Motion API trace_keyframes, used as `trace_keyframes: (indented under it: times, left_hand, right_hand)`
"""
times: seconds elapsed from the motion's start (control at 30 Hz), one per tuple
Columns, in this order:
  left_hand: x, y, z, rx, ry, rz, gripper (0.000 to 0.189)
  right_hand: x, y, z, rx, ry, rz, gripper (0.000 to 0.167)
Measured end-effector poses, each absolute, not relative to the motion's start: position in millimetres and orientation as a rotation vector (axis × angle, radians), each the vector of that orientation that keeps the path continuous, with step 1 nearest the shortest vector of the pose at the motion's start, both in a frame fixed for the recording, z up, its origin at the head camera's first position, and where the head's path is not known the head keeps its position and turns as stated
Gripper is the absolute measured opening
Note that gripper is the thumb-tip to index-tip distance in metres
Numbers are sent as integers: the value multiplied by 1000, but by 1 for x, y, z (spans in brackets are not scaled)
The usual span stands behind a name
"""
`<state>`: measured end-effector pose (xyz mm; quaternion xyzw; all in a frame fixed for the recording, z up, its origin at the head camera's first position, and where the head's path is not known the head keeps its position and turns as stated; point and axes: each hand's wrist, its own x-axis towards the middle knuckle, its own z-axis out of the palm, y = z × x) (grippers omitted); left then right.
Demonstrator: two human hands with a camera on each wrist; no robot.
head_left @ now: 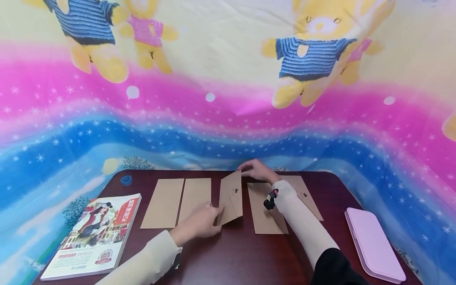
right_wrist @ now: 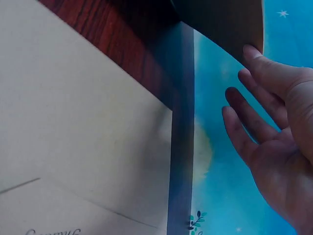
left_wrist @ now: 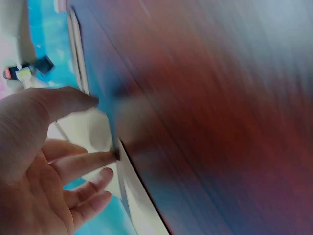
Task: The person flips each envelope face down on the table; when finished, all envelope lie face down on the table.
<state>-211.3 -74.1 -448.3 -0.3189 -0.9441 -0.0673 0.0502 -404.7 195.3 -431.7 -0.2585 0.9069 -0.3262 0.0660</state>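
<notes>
A brown kraft envelope (head_left: 231, 198) with a small dark crest stands tilted over the middle of the table, between both hands. My left hand (head_left: 201, 221) holds it at the lower left corner, thumb and index finger apart along its edges. At the upper right corner my right hand (head_left: 259, 171) pinches it; in the right wrist view the thumb lies on the darkened envelope (right_wrist: 225, 24) and the other fingers spread below. Two plain envelopes (head_left: 162, 204) (head_left: 196, 194) lie side by side on the left. Two more envelopes (head_left: 261, 206) (head_left: 301, 190) lie under and beyond my right forearm.
On the dark red wooden table (head_left: 246, 257) a book (head_left: 96, 237) with an illustrated cover lies at the left. Behind it sits a blue ring-shaped roll (head_left: 126, 180). A pink case (head_left: 374, 243) lies near the right edge. A bear-patterned cloth (head_left: 228, 130) hangs behind the table.
</notes>
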Motion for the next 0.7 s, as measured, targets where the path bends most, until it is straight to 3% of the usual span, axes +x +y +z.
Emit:
trace_keyframes:
  times: [0.7]
  left_hand:
    - [-201, -67, -451, -970, -2895, -466, 58]
  right_hand:
    - [-399, 179, -424, -860, 2632, -1171, 39]
